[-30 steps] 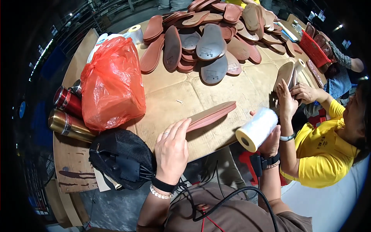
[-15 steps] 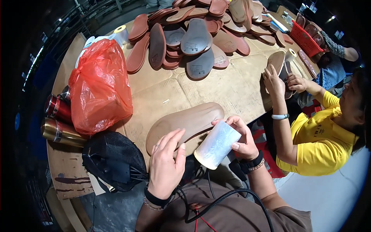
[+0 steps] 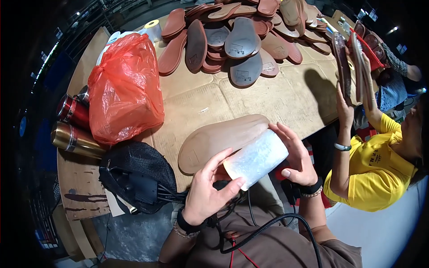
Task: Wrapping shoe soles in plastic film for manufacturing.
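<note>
White plastic-wrapped roll (image 3: 257,158) sits pinched between your left hand (image 3: 208,192) fingertips and your right hand (image 3: 297,156) curled fingers, over a tan sole (image 3: 214,138) at the worktop (image 3: 268,96) near edge, right of the red bag (image 3: 123,89).

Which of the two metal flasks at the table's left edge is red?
The farther red flask, touching the orange bag; the nearer flask is gold.

Bare cardboard tabletop (image 3: 268,96) lies open between red bag (image 3: 123,89) and sole pile (image 3: 237,42).
</note>
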### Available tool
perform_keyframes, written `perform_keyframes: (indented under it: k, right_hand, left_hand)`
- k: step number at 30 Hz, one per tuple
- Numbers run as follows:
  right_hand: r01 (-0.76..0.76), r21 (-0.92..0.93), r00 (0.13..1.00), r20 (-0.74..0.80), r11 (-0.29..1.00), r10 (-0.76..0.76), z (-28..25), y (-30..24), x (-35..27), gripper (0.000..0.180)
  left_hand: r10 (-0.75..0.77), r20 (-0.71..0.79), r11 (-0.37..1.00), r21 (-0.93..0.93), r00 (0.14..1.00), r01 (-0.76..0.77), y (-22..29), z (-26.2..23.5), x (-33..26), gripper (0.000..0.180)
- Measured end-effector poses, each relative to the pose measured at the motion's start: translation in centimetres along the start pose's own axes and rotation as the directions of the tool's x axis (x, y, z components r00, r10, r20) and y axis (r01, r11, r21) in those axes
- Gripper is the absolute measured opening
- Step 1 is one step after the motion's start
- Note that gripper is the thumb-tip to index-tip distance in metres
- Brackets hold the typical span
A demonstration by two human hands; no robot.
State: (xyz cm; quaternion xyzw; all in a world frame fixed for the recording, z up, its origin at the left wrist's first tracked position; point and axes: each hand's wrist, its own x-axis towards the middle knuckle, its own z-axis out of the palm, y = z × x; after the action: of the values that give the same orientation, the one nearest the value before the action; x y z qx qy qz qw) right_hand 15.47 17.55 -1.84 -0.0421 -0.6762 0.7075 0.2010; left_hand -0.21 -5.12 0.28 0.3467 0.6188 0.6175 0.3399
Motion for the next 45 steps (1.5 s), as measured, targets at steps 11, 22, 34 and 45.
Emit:
perform_keyframes:
  k: [11,22,34,45]
  right_hand:
    - [-0.095,0.161,0.984,-0.136,0.982,0.117,2.0,1.2,0.2,0.113]
    - [-0.105,0.41,0.948,-0.233,0.906,0.215,2.7,3.1,0.0,0.117]
    - [-0.025,0.272,0.998,-0.053,0.962,0.041,2.6,2.8,-0.1,0.095]
    - [0.1,0.096,0.995,0.011,0.99,-0.102,1.7,2.4,-0.8,0.096]
  left_hand:
    - [-0.27,0.206,0.826,-0.452,0.941,0.336,-0.8,-0.3,0.7,0.056]
    - [0.523,0.154,0.595,0.638,0.838,-0.489,-0.3,1.0,0.1,0.08]
    - [0.106,-0.067,0.99,-0.091,0.992,-0.112,-1.4,0.7,-0.3,0.08]
    - [0.104,0.041,0.994,0.02,0.994,-0.105,-1.9,0.0,-0.1,0.086]
